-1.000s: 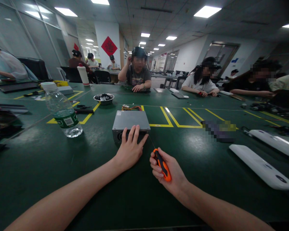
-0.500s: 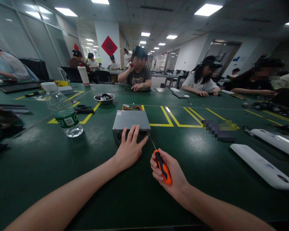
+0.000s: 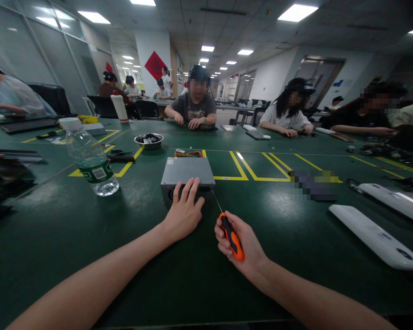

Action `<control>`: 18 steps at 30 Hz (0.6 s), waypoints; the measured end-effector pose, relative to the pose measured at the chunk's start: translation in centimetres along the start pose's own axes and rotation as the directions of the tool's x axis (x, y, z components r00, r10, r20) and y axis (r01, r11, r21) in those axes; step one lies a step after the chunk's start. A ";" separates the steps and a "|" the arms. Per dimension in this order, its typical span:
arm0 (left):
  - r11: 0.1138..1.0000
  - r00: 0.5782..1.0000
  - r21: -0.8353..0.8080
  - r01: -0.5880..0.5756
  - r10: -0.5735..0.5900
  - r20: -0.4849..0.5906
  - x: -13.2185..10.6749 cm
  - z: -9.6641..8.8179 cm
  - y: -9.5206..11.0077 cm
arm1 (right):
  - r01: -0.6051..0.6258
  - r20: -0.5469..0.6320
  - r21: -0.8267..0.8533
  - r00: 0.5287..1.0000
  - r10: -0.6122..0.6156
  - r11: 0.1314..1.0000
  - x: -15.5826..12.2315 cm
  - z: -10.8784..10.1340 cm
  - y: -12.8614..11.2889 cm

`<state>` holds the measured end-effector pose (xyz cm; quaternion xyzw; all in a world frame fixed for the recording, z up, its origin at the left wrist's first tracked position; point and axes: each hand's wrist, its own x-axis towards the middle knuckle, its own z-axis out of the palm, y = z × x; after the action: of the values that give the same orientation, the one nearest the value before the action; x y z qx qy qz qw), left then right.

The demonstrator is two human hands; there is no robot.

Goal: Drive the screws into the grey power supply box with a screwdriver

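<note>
A grey metal computer power supply (image 3: 189, 169) sits on the green table, with coloured wires (image 3: 188, 154) at its far side. My left hand (image 3: 184, 211) rests against its near face and top edge, fingers spread and thumb off to the side. In my right hand (image 3: 244, 243) is a screwdriver (image 3: 231, 236) with an orange and black handle. Its thin shaft points up and left to the right end of the power supply's near face. Whether the tip sits in a screw is too small to tell.
A water bottle (image 3: 94, 160) stands left, near a metal bowl (image 3: 149, 141) of small parts. White devices (image 3: 375, 236) lie at the right, beyond them a blurred dark object (image 3: 313, 185). Yellow tape (image 3: 268, 179) marks the table. Several people sit around it.
My left thumb has drawn away from the power supply's right corner toward the fingers. The screwdriver has barely shifted. The person opposite has lowered a hand to the table.
</note>
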<state>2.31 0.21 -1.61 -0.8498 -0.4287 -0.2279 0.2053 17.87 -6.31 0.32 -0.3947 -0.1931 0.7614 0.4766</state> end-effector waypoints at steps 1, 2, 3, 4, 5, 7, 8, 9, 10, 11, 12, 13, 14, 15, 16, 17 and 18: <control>1.000 1.000 0.000 -0.001 0.001 0.000 0.0 0.0 0.0 | -0.003 -0.001 -0.001 1.000 0.003 1.000 0.0 0.0 0.0; 1.000 1.000 0.000 -0.003 0.003 0.002 0.0 -0.1 0.0 | -0.005 -0.002 -0.001 1.000 0.005 1.000 0.1 0.0 0.0; 1.000 1.000 -0.001 -0.004 0.004 0.003 0.1 -0.1 0.0 | -0.005 -0.002 0.000 1.000 0.005 1.000 0.1 0.0 0.0; 1.000 1.000 -0.001 -0.005 0.005 0.004 0.1 -0.1 0.0 | -0.004 0.000 0.002 1.000 0.004 1.000 0.2 -0.1 0.0; 1.000 1.000 -0.002 -0.004 0.004 0.005 0.1 -0.1 0.0 | -0.001 0.003 0.004 1.000 0.001 1.000 0.2 -0.1 0.0; 1.000 1.000 -0.007 0.004 -0.004 0.001 0.1 -0.1 0.0 | 0.005 0.011 0.013 1.000 -0.005 1.000 0.3 -0.2 0.0; 1.000 1.000 -0.011 0.009 -0.009 -0.004 0.1 -0.1 0.1 | 0.007 0.012 0.018 1.000 -0.007 1.000 0.3 -0.1 0.0; 1.000 1.000 -0.016 0.012 -0.012 -0.008 0.1 -0.1 0.1 | 0.007 0.011 0.020 1.000 -0.007 1.000 0.3 -0.1 0.0; 1.000 1.000 -0.022 0.013 -0.013 -0.013 0.1 -0.1 0.1 | 0.007 0.009 0.022 1.000 -0.007 1.000 0.3 -0.1 0.0; 1.000 1.000 -0.026 0.014 -0.014 -0.019 0.1 0.0 0.1 | 0.010 0.007 0.024 1.000 -0.010 1.000 0.3 0.0 0.0; 0.999 1.000 -0.029 0.016 -0.016 -0.023 0.1 0.0 0.1 | 0.015 0.007 0.028 1.000 -0.015 0.999 0.3 0.1 0.0; 0.999 1.000 -0.030 0.017 -0.018 -0.024 0.0 0.0 0.1 | 0.024 0.004 0.034 1.000 -0.024 0.999 0.3 0.1 0.0; 0.999 1.000 -0.030 0.018 -0.019 -0.023 0.0 0.1 0.1 | 0.035 -0.002 0.037 0.999 -0.035 0.999 0.3 0.2 0.0; 0.999 1.000 -0.028 0.019 -0.020 -0.020 0.0 0.1 0.1 | 0.045 -0.012 0.036 0.999 -0.045 0.998 0.3 0.2 0.1; 0.999 1.000 -0.025 0.020 -0.020 -0.017 0.0 0.1 0.1 | 0.054 -0.023 0.032 0.998 -0.054 0.998 0.3 0.2 0.1; 1.000 1.000 -0.022 0.019 -0.019 -0.013 0.0 0.1 0.1 | 0.060 -0.033 0.025 0.998 -0.059 0.998 0.3 0.3 0.1; 1.000 1.000 -0.020 0.017 -0.018 -0.011 0.0 0.1 0.1 | 0.060 -0.040 0.019 0.997 -0.059 0.998 0.3 0.3 0.1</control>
<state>2.40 0.23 -1.65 -0.8467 -0.4327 -0.2386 0.1975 17.51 -6.12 0.31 -0.3988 -0.1874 0.7410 0.5067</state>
